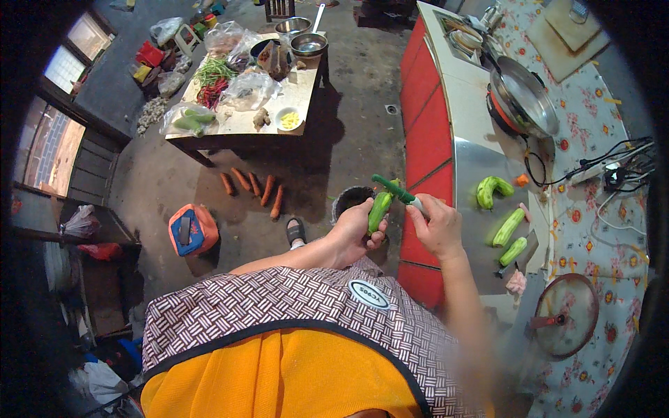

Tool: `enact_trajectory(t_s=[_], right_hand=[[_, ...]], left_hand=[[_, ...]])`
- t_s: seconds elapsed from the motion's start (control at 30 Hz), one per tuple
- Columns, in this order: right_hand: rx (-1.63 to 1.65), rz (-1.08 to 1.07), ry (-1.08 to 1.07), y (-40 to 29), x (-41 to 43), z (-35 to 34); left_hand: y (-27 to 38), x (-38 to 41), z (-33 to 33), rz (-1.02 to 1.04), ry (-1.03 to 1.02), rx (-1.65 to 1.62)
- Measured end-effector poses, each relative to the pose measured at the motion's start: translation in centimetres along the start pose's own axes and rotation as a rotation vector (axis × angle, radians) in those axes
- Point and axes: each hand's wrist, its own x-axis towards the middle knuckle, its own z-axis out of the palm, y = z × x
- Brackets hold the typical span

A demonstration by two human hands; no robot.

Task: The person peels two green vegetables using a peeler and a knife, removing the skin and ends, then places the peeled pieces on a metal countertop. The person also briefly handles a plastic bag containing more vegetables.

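My left hand [356, 225] grips a light-green gourd-like vegetable [380, 211], held tilted above the floor. My right hand [438, 223] is closed on a long green tool with a pale handle [393, 188], likely a knife or peeler. This tool lies across the vegetable's upper end; whether it touches is hard to tell. Beneath my hands stands a dark bucket [342, 201], partly hidden by my left hand. On the steel counter to the right lie a curved peeled vegetable [491, 190] and two straight ones, an upper [508, 228] and a lower [513, 252].
Several carrots [265, 189] lie on the floor, near an orange-and-blue stool [193, 230]. A low table [245, 123] bears green beans [213, 72], red chillies [211, 94] and a white bowl [299, 124]. A large steel pan [528, 99] and power cords [601, 164] occupy the counter.
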Motion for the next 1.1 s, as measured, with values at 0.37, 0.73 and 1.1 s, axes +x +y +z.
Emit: enact_trajectory(t_s=[0.37,0.73,1.1], right_hand=[[-0.028,0.004,0.014,0.6,-0.1,0.5],[-0.033,0.079,-0.059,1.6,-0.5,2.0],[0.013,0.22,-0.185,3.1,-0.6,4.8]], left_hand=[[-0.2,0.0,-0.4,-0.015,-0.022,-0.008],[-0.7,0.3,-1.3,-0.035,-0.018,-0.007],[-1.2,1.7,-2.9,-0.072,0.076,-0.057]])
